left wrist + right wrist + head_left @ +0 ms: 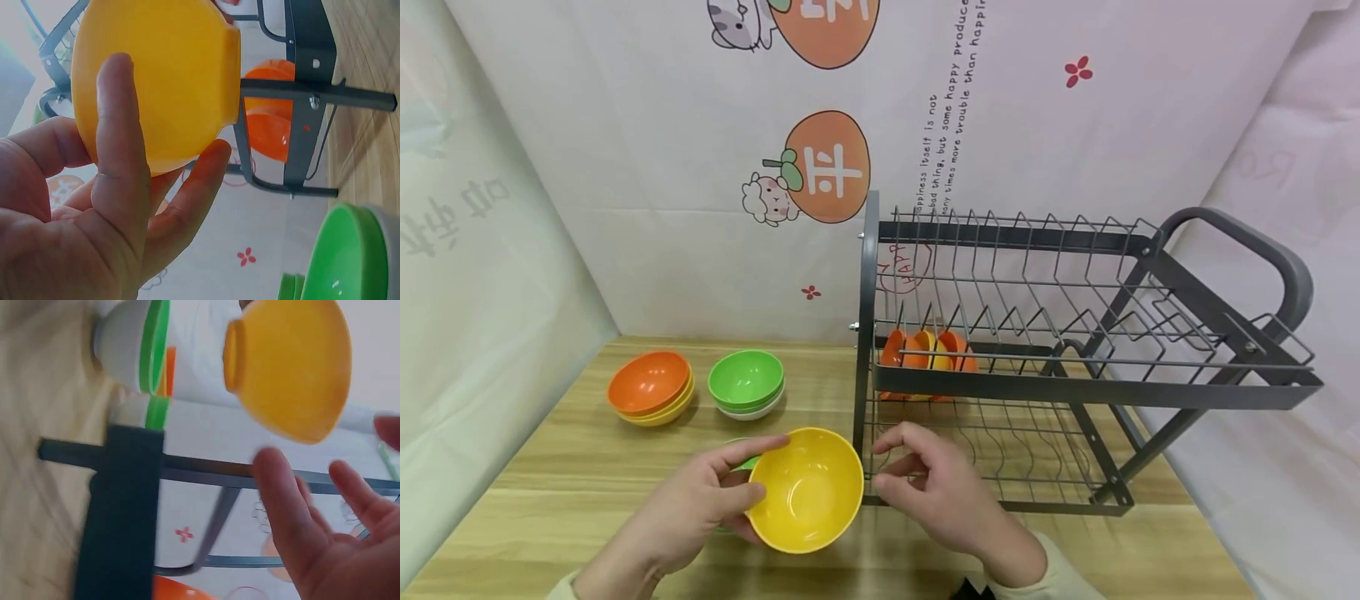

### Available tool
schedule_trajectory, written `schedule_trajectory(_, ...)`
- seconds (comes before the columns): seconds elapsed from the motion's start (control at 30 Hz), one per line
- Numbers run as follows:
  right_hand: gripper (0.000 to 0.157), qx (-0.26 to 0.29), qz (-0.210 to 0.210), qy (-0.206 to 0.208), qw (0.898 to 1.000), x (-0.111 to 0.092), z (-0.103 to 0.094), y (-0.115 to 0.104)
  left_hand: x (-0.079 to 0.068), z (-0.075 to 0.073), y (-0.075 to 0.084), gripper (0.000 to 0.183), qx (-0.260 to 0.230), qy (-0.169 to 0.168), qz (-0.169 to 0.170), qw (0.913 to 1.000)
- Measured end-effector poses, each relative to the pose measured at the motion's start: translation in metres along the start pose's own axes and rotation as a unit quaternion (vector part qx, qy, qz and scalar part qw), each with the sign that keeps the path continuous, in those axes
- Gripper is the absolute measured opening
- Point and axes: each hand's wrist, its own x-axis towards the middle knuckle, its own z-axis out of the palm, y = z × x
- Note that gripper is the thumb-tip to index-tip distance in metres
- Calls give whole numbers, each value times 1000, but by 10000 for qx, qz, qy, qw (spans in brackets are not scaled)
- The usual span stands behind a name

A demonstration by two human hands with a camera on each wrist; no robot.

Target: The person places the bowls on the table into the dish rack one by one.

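Observation:
My left hand [692, 500] holds a yellow bowl [808, 492] by its left side, thumb near the rim and fingers around the outside. The bowl is tilted so that its inside faces the head camera. Its smooth outer wall and foot ring show in the left wrist view. Just right of the bowl, my right hand [936, 492] hovers with its fingers loosely bent and nothing in them. In the right wrist view its fingertips [270, 459] are close to the bowl's rim. Partly hidden behind my left hand is a green bowl [747, 463] on the table.
A dark two-tier dish rack [1097, 392] stands at the right. Several orange and yellow bowls [917, 354] stand on edge in its lower tier. At the back left are an orange bowl [647, 383] stacked on yellow ones and a stack of green bowls [745, 379] over white.

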Motion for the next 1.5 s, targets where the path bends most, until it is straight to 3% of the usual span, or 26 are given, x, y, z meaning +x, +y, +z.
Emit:
schedule_trajectory(0.1, 41, 961, 315, -740, 9921, -5, -1, 5, 1, 5, 0, 53, -80, -18, -13, 10000)
schedule_trajectory(0.3, 67, 2334, 241, -1685, 9574, -9, 0, 14, 3, 16, -3, 53, -312, -101, 77, 9994)
schedule_trajectory(0.43, 76, 2906, 425, -1907, 9367, -9, 2, 16, 4, 23, -4, 54, -469, -189, 81, 9987)
schedule_trajectory(0.57, 78, 3127, 743, -1871, 9283, -9, 4, 17, 6, 29, -6, 54, -574, -202, 91, 9981)
schedule_trajectory(0.67, 77, 3150, 822, -1770, 9288, -9, 4, 19, 6, 31, -8, 54, -640, -174, 104, 9977)
schedule_trajectory(0.9, 68, 2731, 786, -1650, 9445, -10, 0, 24, 9, 35, -11, 55, -697, -243, 111, 9972)
schedule_trajectory(1.0, 66, 2810, 729, -1662, 9424, -11, -5, 26, 11, 37, -12, 56, -670, -346, 189, 9970)
schedule_trajectory(1.13, 67, 2671, 638, -1706, 9463, -13, -18, 29, 17, 38, -13, 56, -342, -329, 396, 9981)
schedule_trajectory(1.23, 69, 2456, 752, -1732, 9508, -14, -34, 30, 23, 40, -14, 60, 279, 109, 696, 9971)
schedule_trajectory(1.3, 68, 2241, 857, -1727, 9553, -16, -47, 30, 27, 42, -15, 63, 952, 565, 973, 9891)
schedule_trajectory(1.4, 68, 1973, 947, -1636, 9619, -19, -66, 28, 35, 46, -18, 69, 1767, 1066, 1421, 9681)
schedule_trajectory(1.5, 67, 1836, 1071, -1534, 9650, -23, -84, 26, 45, 51, -22, 72, 2094, 1176, 2054, 9488)
